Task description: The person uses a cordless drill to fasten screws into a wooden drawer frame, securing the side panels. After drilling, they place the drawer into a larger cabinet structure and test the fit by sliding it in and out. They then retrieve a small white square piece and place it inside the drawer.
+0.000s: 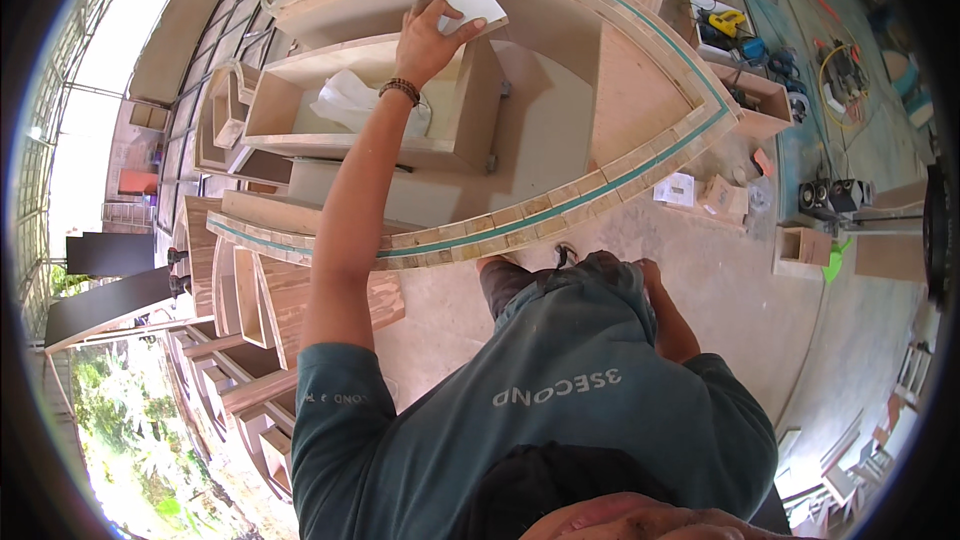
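My left hand (430, 38) reaches over a pointed, boat-shaped wooden frame (545, 223) with a green strip along its block-built rim. Its fingers and thumb close on a flat white rectangular piece (472, 2) with a tan edge, by the frame's far inner wall. Just below that hand lies an open wooden drawer box (478, 105), with crumpled white plastic (345, 100) inside it. My right hand (652, 268) hangs low beside my shorts, by my hip; its fingers are mostly hidden.
To the right stands a wooden box (755, 105) near power tools, one of them a yellow tool (727, 22). Small cartons (722, 200) and a green dustpan-like thing (836, 260) sit on the concrete floor. More wooden frames (250, 290) crowd the left side.
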Motion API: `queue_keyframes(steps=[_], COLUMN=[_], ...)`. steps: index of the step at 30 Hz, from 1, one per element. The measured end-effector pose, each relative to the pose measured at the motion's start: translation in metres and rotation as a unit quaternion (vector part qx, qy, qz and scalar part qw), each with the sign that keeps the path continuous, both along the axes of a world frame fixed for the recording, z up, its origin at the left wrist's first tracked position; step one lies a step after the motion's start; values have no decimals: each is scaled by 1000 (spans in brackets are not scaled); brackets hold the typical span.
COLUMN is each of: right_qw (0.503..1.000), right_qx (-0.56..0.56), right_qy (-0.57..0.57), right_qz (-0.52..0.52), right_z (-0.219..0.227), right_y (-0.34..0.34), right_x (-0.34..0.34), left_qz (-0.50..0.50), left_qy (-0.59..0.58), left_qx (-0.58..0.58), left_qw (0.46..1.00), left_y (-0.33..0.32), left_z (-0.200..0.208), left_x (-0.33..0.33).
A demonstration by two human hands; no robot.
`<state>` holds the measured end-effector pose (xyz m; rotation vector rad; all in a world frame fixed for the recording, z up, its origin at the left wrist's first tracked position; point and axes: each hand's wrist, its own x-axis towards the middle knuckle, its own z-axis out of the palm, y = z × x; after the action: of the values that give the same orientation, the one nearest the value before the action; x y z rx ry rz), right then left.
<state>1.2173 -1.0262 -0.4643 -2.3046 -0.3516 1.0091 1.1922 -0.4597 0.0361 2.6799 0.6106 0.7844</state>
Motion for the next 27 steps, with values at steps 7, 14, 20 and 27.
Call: queue_keyframes(steps=[7,14,20,27], right_qw=[994,996,997,999], right_qx=[1,-70,-68,-31], right_qy=[24,35,-35,-15], right_qz=[-103,-39,17,13], right_z=[19,46,3,14], right_y=[9,-19,-45,-13], right_x=[-1,-18,-18,-12], left_qz=[-37,-72,-52,-42], left_qy=[35,49,62,37], left_qx=[42,73,85,96], left_qw=[998,994,993,994], left_y=[2,0,-8,-6], left_z=[24,25,30,18], left_x=[-11,-19,-18,-27])
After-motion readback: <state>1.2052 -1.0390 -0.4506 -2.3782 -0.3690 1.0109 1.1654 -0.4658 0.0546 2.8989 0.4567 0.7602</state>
